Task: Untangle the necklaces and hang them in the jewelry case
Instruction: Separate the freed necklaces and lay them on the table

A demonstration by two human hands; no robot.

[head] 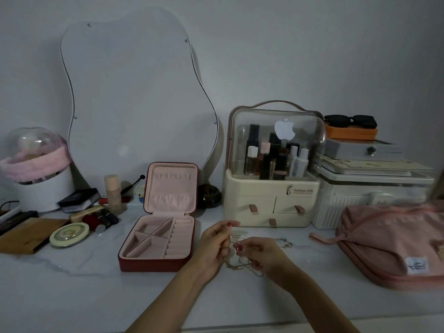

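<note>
Pinching the tangled necklaces (pixel 241 261) between left hand (pixel 213 246) and right hand (pixel 260 254), seemingly 2 chains, just right of the open jewelry case (pixel 158 236), tease loops apart gently.

Two bare forearms without sleeves; left hand (pixel 212 245) and right hand (pixel 260 254) wear dark pink nail polish.

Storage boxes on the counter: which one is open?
The red jewelry case left of the hands: lid upright, pink compartments exposed. The cream cosmetics organizer, grey box and pink pouch look closed.
</note>
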